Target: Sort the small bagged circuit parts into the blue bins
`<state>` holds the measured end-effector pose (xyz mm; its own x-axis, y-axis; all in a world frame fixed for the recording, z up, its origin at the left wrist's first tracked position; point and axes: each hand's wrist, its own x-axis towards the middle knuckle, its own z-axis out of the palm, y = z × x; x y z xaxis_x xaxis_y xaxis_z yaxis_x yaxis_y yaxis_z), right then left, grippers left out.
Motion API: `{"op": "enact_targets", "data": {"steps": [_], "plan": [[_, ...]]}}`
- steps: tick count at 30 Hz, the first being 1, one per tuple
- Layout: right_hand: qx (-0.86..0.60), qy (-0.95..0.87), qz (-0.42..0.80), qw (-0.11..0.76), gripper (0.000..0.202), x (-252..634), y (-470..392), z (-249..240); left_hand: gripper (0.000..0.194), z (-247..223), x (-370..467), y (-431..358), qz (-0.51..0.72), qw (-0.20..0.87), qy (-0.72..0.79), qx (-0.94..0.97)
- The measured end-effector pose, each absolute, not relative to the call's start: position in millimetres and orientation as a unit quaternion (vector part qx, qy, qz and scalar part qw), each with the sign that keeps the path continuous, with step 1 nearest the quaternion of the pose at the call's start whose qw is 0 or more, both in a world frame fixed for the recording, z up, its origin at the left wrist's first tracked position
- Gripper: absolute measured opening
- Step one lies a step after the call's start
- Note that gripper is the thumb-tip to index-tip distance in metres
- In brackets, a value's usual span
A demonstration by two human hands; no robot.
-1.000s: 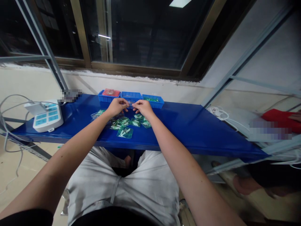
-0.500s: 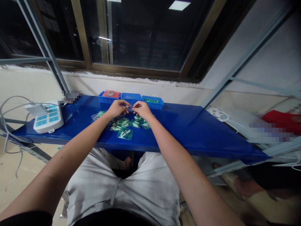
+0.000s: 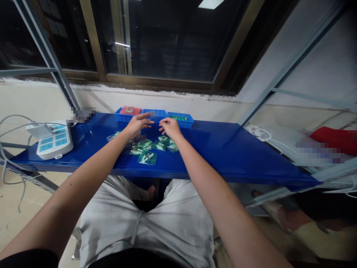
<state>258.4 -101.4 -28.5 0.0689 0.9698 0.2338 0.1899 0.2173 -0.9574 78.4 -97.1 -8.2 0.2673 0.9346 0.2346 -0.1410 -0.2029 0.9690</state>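
Note:
My left hand (image 3: 136, 125) is over the blue tabletop (image 3: 220, 147), in front of the bins, fingers stretched and apart. A small clear plastic bag (image 3: 151, 114) shows just beyond its fingertips, before the middle blue bin (image 3: 160, 112); whether it touches the fingers I cannot tell. Facing it, my right hand (image 3: 170, 127) has loosely bent fingers, slightly apart, with nothing visible in them. Below both hands lie several green-tinted bags (image 3: 143, 145) with small white parts inside. One such bag (image 3: 147, 158) lies nearest the table's front edge.
The left blue bin (image 3: 122, 116) holds a red tray (image 3: 131, 110); the right bin (image 3: 187, 121) has green bags in it. A white power strip (image 3: 55, 143) with cables sits at the left end. Grey metal posts (image 3: 63, 83) rise beside the table. Another person's leg (image 3: 292, 217) shows at lower right.
My hands have drawn apart from the clear plastic bag they pinched between them. The left fingers have spread, and the bag now shows farther back, near the middle bin.

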Motion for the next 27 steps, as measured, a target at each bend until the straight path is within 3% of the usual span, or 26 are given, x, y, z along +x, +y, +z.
{"op": "enact_targets", "data": {"steps": [5,10,12,16,18,23,27], "plan": [[-0.513,-0.581,0.366,0.515,0.01,259,-101,-28,0.063,-3,82,-84,0.482,0.585,0.315,0.571],[-0.513,-0.596,0.369,0.495,0.009,259,-101,-28,0.077,-5,81,-77,0.459,0.563,0.32,0.608],[-0.513,-0.606,0.368,0.483,0.009,258,-103,-28,0.066,-7,80,-78,0.444,0.508,0.343,0.653],[-0.517,-0.624,0.344,0.475,0.011,258,-107,-27,0.034,-13,77,-90,0.351,0.244,0.4,0.811],[-0.513,-0.639,0.326,0.471,0.011,258,-108,-28,0.03,-15,75,-98,0.285,0.156,0.384,0.864],[-0.508,-0.671,0.3,0.449,0.01,258,-105,-33,0.038,-21,73,-104,0.202,0.089,0.376,0.9],[-0.502,-0.69,0.286,0.436,0.01,258,-103,-35,0.023,-22,77,-102,0.204,0.082,0.358,0.908]]}}
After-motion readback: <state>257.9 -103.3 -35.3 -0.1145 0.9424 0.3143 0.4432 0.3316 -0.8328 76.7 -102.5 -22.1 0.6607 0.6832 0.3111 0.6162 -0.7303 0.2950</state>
